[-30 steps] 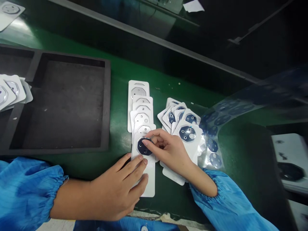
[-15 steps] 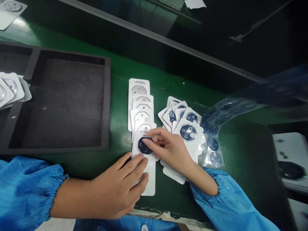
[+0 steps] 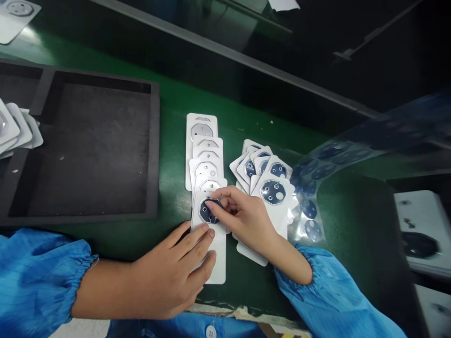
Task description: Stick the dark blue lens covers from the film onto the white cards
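Octagonal dark-blue lens sticker (image 3: 207, 212) lies on a white backing card (image 3: 213, 263) at the near end of an overlapping column of cards, on a green work mat (image 3: 246, 286). My right hand (image 3: 246, 216) pinches the sticker's upper edge between narrowly closed fingertips (image 3: 220, 199); my spread left hand (image 3: 169, 277) presses the card flat. More cards (image 3: 273, 192) fan out to the right, beside a clear film sheet (image 3: 310, 206); a black foam tray (image 3: 153, 150) sits to the left.

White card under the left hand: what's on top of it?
A dark octagonal piece sits on the card, partly covered by the right hand's fingers; the left hand hides the card's lower left.
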Demonstrator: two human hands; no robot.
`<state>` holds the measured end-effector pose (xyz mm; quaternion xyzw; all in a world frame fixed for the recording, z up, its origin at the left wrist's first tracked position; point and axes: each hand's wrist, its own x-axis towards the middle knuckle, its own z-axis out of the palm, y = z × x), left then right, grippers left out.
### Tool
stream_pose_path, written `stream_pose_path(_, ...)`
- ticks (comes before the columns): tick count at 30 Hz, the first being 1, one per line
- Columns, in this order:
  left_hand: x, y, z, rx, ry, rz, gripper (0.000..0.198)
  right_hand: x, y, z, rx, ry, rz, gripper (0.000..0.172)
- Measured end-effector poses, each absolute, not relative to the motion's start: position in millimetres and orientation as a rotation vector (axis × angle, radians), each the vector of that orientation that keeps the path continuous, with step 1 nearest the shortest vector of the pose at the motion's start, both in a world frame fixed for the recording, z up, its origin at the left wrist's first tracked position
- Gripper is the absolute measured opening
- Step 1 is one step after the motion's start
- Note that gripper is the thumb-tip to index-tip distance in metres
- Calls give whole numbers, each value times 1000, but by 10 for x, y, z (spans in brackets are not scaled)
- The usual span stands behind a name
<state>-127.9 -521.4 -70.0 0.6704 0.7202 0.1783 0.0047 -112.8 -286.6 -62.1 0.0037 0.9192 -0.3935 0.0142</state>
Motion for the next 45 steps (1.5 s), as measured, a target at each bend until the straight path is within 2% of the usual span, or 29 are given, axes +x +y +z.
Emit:
stream_pose_path(2,-1275,-5218,-708,2094,2257,562,48,-1123,-2887,-631,-82,2991,-1064,15)
stream_pose_path(6,-1263,-5228,-719,2099,2279,559,50,-1098,-2983,-572,-266,3242,-405,23)
stream_pose_path(9,-1257,-5234,-708,2130,2284,526,50,-1079,-3049,-495,-184,3264,-98,24)
stream_pose_path(13,-1256,-5231,-693,2154,2287,495,48,-1074,-3062,-473,39,3275,30,47)
stream_pose_path(19,-1250,-5231,-716,2152,2298,499,49,-1085,-3116,-536,123,3216,45,81)
stream_pose_path(21,-1248,-5235,-722,2168,2294,485,49,-1094,-3136,-549,147,3190,105,72)
stream_pose_path(24,-1243,-5242,-729,2167,2313,492,50,-1103,-3130,-568,158,3191,180,47)
stream_pose_path(28,-1234,-5247,-741,2170,2337,516,49,-1067,-3088,-579,163,3214,25,41)
stream_pose_path(34,-1236,-5222,-743,2195,2354,587,46,-918,-3023,-494,166,3161,-614,50)
stream_pose_path(36,-1238,-5220,-729,2189,2359,672,46,-863,-2947,-359,150,3164,-796,45)
stream_pose_path(38,-1240,-5225,-719,2129,2385,751,57,-813,-2808,-168,143,3213,-962,34)
stream_pose_path(40,-1245,-5234,-719,2040,2417,740,64,-784,-2602,10,306,3292,-1107,26)
stream_pose_path(43,-1257,-5247,-739,1983,2435,622,60,-798,-2225,82,674,3259,-1287,27)
stream_pose_path(45,-1259,-5254,-757,2012,2432,589,56,-815,-1994,-18,726,3233,-1183,31)
